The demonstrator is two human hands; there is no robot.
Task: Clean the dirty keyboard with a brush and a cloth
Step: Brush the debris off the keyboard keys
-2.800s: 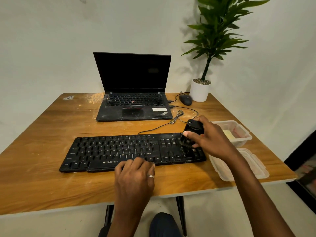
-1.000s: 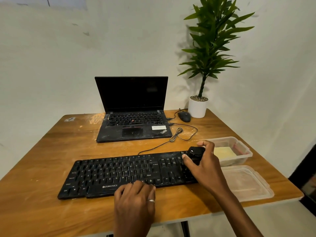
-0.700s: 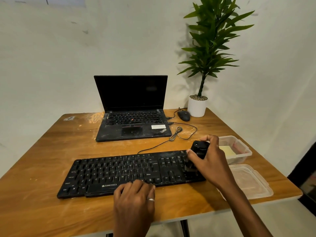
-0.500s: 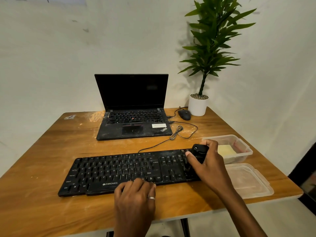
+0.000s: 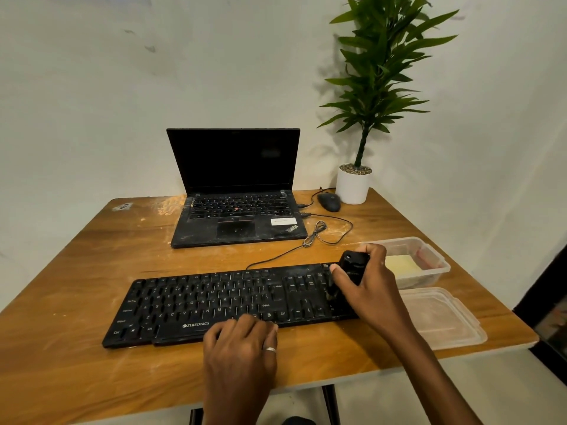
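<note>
Keyboard (image 5: 227, 302) lies across the near middle of the table (image 5: 76, 271). My right hand (image 5: 372, 289) grips the black brush (image 5: 352, 268) on its right end, while my left hand (image 5: 242, 345) rests with curled fingers on its near edge, holding nothing.

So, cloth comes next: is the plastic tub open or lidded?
Open: the tub is uncovered; its lid lies flat beside it.

Brush stroke on the number pad
The right hand (image 5: 374, 289) has drawn the brush (image 5: 352, 266) slightly toward 9 o'clock across the keyboard's (image 5: 214, 299) right end.
</note>
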